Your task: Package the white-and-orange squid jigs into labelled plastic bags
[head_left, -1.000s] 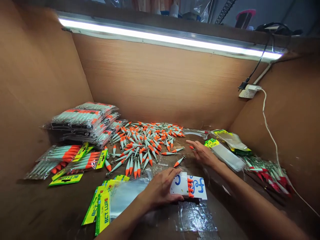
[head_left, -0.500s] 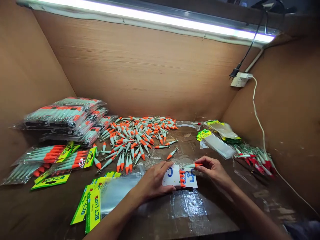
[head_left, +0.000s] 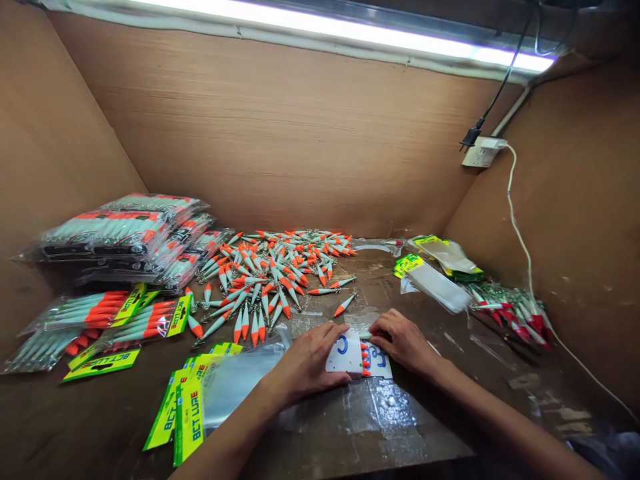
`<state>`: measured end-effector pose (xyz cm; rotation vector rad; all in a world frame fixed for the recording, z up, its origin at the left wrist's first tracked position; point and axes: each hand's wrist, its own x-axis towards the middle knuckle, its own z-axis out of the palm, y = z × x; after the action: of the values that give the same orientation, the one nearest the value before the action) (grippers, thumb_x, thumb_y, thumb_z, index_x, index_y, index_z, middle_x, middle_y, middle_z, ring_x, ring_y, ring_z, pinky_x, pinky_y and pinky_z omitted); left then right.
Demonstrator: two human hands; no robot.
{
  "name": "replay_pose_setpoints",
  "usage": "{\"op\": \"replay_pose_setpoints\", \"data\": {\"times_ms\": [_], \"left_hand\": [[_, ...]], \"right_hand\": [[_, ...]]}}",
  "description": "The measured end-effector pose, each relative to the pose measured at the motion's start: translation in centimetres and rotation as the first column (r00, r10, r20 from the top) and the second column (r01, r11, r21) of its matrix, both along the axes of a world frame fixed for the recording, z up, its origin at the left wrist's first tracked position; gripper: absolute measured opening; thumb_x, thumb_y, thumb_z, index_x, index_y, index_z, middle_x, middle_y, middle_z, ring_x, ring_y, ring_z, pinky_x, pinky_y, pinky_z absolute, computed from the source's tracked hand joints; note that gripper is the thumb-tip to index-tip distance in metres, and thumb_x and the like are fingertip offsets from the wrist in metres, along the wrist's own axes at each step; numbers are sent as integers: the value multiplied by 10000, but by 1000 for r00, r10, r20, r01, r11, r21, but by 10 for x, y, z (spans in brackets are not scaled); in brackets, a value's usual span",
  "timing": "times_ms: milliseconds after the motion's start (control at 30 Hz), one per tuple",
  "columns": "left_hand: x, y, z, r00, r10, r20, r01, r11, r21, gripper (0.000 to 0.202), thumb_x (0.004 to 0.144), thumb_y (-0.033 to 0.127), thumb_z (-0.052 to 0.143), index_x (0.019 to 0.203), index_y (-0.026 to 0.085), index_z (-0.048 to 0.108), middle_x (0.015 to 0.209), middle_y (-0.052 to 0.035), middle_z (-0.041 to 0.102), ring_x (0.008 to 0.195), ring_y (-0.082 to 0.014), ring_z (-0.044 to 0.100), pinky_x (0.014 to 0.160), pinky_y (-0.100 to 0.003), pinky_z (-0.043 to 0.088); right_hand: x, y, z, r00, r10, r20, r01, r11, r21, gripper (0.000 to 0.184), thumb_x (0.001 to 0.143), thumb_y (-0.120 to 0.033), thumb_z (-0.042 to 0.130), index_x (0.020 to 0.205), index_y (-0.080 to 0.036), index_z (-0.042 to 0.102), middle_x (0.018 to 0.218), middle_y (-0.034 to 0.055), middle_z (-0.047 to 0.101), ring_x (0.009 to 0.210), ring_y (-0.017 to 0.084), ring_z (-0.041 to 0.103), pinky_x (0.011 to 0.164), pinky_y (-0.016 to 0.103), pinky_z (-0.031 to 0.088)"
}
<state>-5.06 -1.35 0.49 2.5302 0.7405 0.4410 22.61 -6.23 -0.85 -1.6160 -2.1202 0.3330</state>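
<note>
My left hand point(head_left: 313, 357) is wrapped round a white card holder point(head_left: 345, 353) with blue marker writing, steadying it on the table. Orange tips of several lures point(head_left: 366, 360) stick out of the holder's right end in a stacked row. At the holder's upper right, my right hand point(head_left: 403, 340) pinches an orange-and-white fishing lure point(head_left: 366, 336), its pale body lying against the opening; the fingers hide its orange end. A single loose lure point(head_left: 345, 304) lies just beyond the holder.
A heap of loose lures point(head_left: 270, 273) spreads behind. Packed lure bundles point(head_left: 105, 233) and filled bags point(head_left: 145, 323) stand left. Empty labelled bags point(head_left: 235, 380) lie by my left forearm. At right are clear bags point(head_left: 440, 287), red-and-white lures point(head_left: 520, 313) and a white cable point(head_left: 515, 227).
My right hand has moved left and in toward the holder, bringing the lure to the opening. My left hand keeps its place on the holder.
</note>
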Motion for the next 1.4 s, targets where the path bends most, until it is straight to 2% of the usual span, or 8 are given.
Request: {"op": "replay_pose_setpoints", "data": {"times_ms": [133,267,467,667,800,1067,1267,1400], "left_hand": [[-4,0,-2,999,-26,-23,26,1000,0,830,727,439,825,1444,311,426,1466,-95,495,1318,-329,510,1075,-472,446],[-4,2,-7,998,-55,-30,55,998,0,832,750,478,808,1467,319,417,1515,-99,453,1384,-327,452,1104,-479,430],[-3,3,-11,998,-39,-48,40,999,12,873,745,523,805,1489,316,400,1523,-111,448,1380,-327,461,1100,-483,437],[-2,5,-13,996,-23,-82,25,1000,16,865,734,533,808,1483,341,421,1539,-115,425,1332,-357,508,1063,-503,461],[1,4,-12,998,-23,-54,24,1000,19,841,744,533,798,1477,344,433,1517,-112,449,1310,-351,528,1056,-494,467],[2,2,-14,1000,-27,-16,27,999,26,841,739,528,804,1467,328,434,1501,-100,464,1317,-331,519,1071,-476,460],[2,2,-15,999,-33,-30,35,998,50,844,752,547,786,1480,331,418,1522,-100,444,1329,-328,513,1075,-474,462],[1,1,-16,998,-21,-60,26,997,77,865,760,579,767,1500,325,398,1548,-120,415,1368,-344,476,1096,-495,441]], "right_hand": [[-3,4,3,998,54,19,-53,997,-54,82,929,-275,648,964,-255,719,943,38,725,906,219,616,791,324,473],[-14,6,2,994,108,18,-107,994,-20,90,942,-280,643,968,-246,722,932,39,719,914,218,613,800,322,460],[-7,10,0,995,94,-36,-95,995,-42,98,922,-301,681,990,-255,735,960,34,716,927,214,614,800,318,467],[-7,10,-10,994,82,66,-88,992,92,151,987,-271,586,970,-219,726,931,58,685,904,213,596,791,328,452],[-8,7,-8,984,46,174,-73,986,149,112,974,-266,604,940,-212,697,929,68,682,887,222,594,788,349,435],[-7,5,-11,998,57,28,-58,996,65,74,958,-254,628,964,-230,698,940,36,683,898,200,620,793,315,465],[-13,6,-13,997,76,-23,-74,993,90,50,937,-209,643,920,-209,690,920,41,689,880,198,625,782,312,463],[-10,7,-11,995,96,-37,-93,992,84,90,939,-247,648,1000,-221,708,943,46,693,905,198,631,794,307,480]]}}
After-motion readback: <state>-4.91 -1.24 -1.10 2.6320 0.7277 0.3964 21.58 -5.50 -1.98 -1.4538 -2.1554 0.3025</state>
